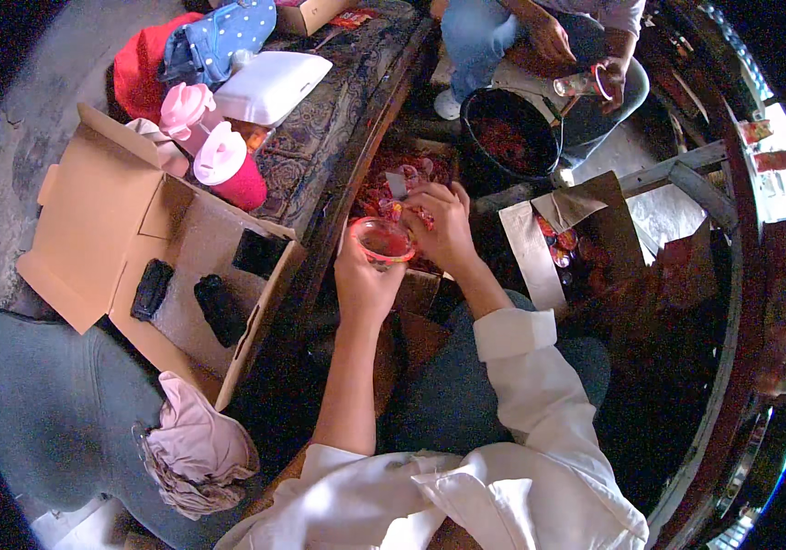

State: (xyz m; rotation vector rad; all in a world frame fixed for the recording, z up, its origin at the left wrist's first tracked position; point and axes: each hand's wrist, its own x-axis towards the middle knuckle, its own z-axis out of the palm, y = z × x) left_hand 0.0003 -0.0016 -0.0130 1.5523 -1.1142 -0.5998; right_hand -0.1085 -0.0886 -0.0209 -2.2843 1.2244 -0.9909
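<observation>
My left hand is wrapped round a clear plastic cup with a red rim, its mouth tilted up towards me. Just right of the rim, my right hand has its fingers curled round small red-wrapped packets. More shiny red packets lie in a box beyond both hands. A small pale piece shows among them; its kind is unclear.
Across from me a person's hand holds a similar cup above a black bucket with red contents. An open carton stands right. Left are a cardboard box with dark objects, a patterned bench and pink-lidded bottles.
</observation>
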